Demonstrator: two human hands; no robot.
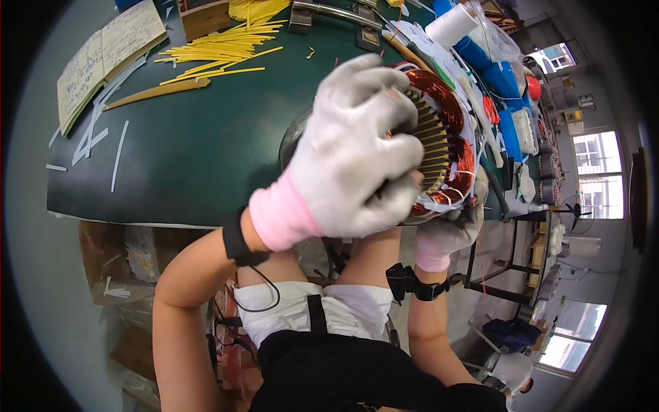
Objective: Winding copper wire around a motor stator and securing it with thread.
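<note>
A motor stator (461, 161) with copper windings, white lacing and yellow slot strips stands at the table's near edge, its round opening turned to the right. My left hand (360, 154), in a white glove with a pink cuff, lies across its left side with the fingers curled in. Whatever those fingers pinch is hidden behind them, and the glove is slightly blurred. Low on the stator's right side, my right hand (456, 230), gloved alike, grips the outer rim from below. Part of its fingers is out of sight behind the windings.
Yellow strips (226, 44) lie heaped on the green table (199, 151), near an open notebook (106, 58), a tan flat blade (158, 93) and white slips (120, 154). A white thread spool (452, 26) and blue boxes (501, 79) crowd the right. Another person (511, 371) sits farther off.
</note>
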